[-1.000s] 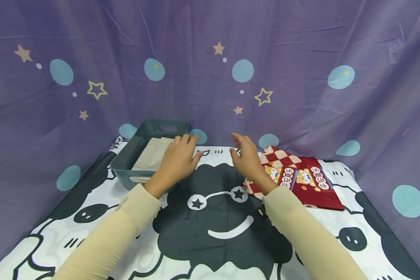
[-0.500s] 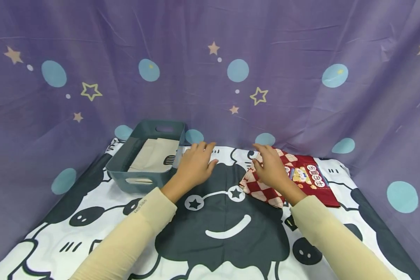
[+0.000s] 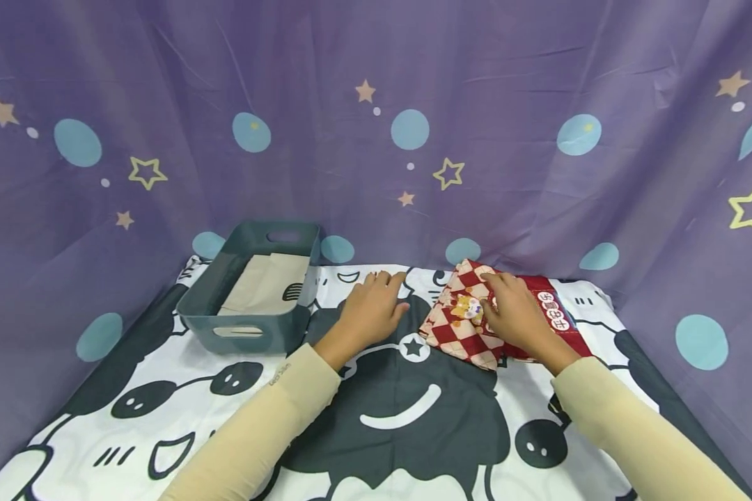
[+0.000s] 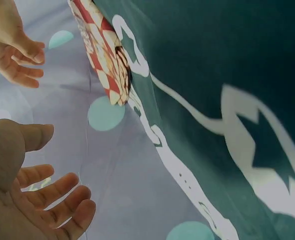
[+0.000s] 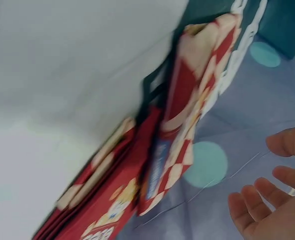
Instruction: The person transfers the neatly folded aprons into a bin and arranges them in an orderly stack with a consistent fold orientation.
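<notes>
Red folded cloths [image 3: 451,330] with cream checks, a cartoon animal and lettering lie on the right half of the patterned sheet. My right hand [image 3: 519,314] hovers over their middle in the head view, fingers loosely bent with nothing in them. From the right wrist view, two folded pieces show, one red cloth [image 5: 187,100] standing higher and overlapping the other; the right hand [image 5: 277,200] is apart from both. My left hand [image 3: 372,309] is above the dark sheep print, between basket and cloths. Its fingers are spread and relaxed in the left wrist view, the left palm [image 4: 17,200] bare.
A grey-green plastic basket [image 3: 191,309] with handle holes stands at the back left, holding beige folded items [image 3: 266,282]. Behind everything hangs a purple curtain [image 3: 326,167] with stars and dots. A black-and-white cartoon sheet [image 3: 401,390] covers the table.
Both hands have moved right: the left away from the basket, the right from the cloths' left side to over their middle. The view has turned slightly to the right.
</notes>
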Tool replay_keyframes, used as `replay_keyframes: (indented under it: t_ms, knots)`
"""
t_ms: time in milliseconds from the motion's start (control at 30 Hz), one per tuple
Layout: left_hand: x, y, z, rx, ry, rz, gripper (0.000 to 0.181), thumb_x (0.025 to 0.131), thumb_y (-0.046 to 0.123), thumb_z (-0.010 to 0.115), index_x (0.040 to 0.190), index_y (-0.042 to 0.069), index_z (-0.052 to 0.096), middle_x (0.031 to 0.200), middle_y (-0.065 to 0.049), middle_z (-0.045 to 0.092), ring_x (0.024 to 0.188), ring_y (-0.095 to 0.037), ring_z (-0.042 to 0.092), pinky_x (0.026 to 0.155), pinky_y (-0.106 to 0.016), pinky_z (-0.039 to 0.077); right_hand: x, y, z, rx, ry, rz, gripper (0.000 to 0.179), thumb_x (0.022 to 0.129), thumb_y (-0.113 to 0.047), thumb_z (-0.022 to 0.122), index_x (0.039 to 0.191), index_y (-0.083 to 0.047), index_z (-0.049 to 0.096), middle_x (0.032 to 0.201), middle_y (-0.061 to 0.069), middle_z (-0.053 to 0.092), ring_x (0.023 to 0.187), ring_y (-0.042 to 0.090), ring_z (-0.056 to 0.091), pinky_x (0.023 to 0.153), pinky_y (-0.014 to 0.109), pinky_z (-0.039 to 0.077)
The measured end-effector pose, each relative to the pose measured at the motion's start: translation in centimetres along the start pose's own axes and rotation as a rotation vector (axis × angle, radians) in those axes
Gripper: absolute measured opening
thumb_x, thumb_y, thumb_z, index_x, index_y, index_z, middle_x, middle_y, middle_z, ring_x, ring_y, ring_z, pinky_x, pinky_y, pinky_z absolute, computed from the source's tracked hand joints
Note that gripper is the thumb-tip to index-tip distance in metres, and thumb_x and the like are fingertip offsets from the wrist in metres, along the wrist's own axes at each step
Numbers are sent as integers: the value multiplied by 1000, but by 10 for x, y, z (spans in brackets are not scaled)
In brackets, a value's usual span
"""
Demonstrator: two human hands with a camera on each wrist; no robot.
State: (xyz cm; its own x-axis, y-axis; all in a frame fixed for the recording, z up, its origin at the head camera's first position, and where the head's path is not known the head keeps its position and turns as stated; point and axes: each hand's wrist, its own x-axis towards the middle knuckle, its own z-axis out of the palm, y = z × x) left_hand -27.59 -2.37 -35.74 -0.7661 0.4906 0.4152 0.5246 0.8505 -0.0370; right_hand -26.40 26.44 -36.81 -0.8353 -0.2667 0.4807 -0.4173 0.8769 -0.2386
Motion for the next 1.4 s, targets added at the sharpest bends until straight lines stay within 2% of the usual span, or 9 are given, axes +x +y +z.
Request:
replay_keyframes:
  t_ms: [167, 333, 500, 800, 1033, 1200, 1400]
  knots:
    - [4, 11, 8, -10, -43, 2, 58, 100, 38, 66, 148, 9, 51, 124, -14, 63, 107, -32, 61, 79, -47, 54, -7, 14, 0, -33, -32, 7, 51, 91, -7, 68, 139, 3, 55, 125, 27, 58, 109, 47, 54, 94, 61, 44]
    - [10, 21, 16, -27, -116, 8, 57, 101, 39, 65, 148, 11, 50, 127, -13, 62, 109, -30, 61, 82, -46, 54, -11, 25, 0, -78, -95, 42, 53, 91, -11, 68, 141, 2, 53, 127, 29, 56, 109, 48, 55, 93, 62, 45]
    - [17, 27, 25, -48, -176, -24, 55, 101, 38, 63, 148, 12, 50, 132, -13, 60, 113, -30, 59, 87, -47, 53, -13, 36, 0, -90, -156, 92, 54, 94, -17, 67, 142, 3, 53, 129, 31, 54, 111, 51, 55, 95, 65, 44]
    - [31, 33, 42, -76, -245, -56, 52, 101, 37, 64, 144, 10, 53, 132, -13, 60, 114, -31, 59, 89, -46, 54, -14, 59, 4, -59, -202, 166, 56, 94, -18, 68, 143, 6, 51, 129, 36, 54, 115, 57, 54, 95, 69, 44]
    - [42, 40, 54, -108, -307, -77, 54, 102, 39, 61, 148, 11, 51, 137, -12, 58, 122, -33, 56, 96, -48, 51, -11, 68, 13, 34, -206, 203, 54, 94, -14, 66, 140, 10, 50, 128, 38, 56, 121, 56, 52, 102, 67, 40]
    - [46, 44, 60, -168, -339, -102, 55, 102, 38, 61, 149, 12, 51, 137, -12, 58, 122, -32, 56, 97, -48, 51, -9, 69, 19, 31, -240, 223, 53, 94, -15, 65, 139, 11, 52, 123, 37, 60, 121, 56, 53, 103, 66, 40]
    - [53, 47, 66, -306, -390, -168, 53, 101, 33, 61, 148, 11, 51, 136, -14, 56, 125, -30, 54, 100, -48, 50, -5, 67, 26, 42, -284, 269, 46, 96, -16, 62, 133, 10, 59, 111, 31, 67, 104, 45, 62, 98, 63, 45]
